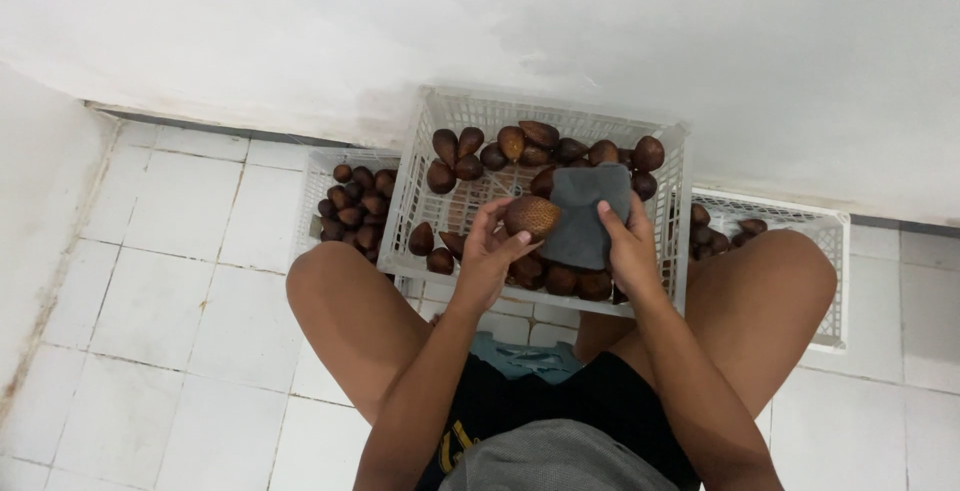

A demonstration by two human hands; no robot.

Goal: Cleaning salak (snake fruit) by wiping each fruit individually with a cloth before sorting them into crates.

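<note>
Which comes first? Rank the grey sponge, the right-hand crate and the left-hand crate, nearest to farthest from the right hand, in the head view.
1. grey sponge: held in the right hand, over the middle crate.
2. right-hand crate: on the floor beyond the right knee.
3. left-hand crate: past the left hand, farthest.

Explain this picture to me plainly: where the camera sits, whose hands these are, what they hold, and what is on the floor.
The camera sits on a person's head and looks down at their own lap and hands. The left hand holds a brown scaly fruit. The right hand holds a dark grey sponge against it. Both are above a white plastic crate holding more such fruit. Two other white crates, a left crate and a right crate, stand beside it on the white tiled floor, each with some fruit.
</note>
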